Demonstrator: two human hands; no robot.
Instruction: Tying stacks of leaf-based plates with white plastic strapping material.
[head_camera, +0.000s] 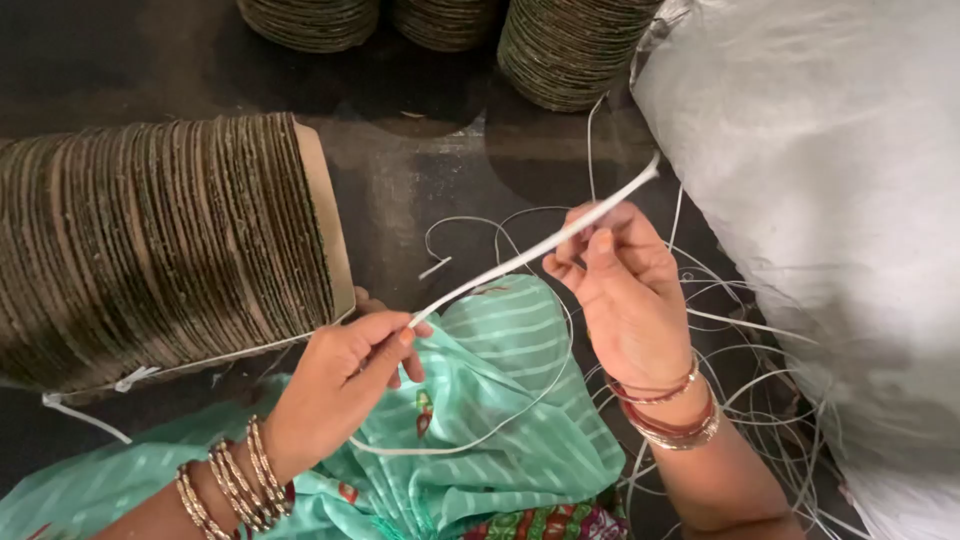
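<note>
The left hand (340, 375) pinches one end of a white plastic strip (500, 265), fingers closed on it. The right hand (625, 290) grips the strip's other end, pulling it taut beside a stack of leaf plates (160, 245).

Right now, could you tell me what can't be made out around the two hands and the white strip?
Head view only:
- White strip: its stretch inside the left hand is hidden by the fingers.
- Big stack of discs: cut off by the left edge.
- White sack: runs past the top and right edges.
- Loose strings: too thin and tangled to trace; the right hand covers some.
</note>
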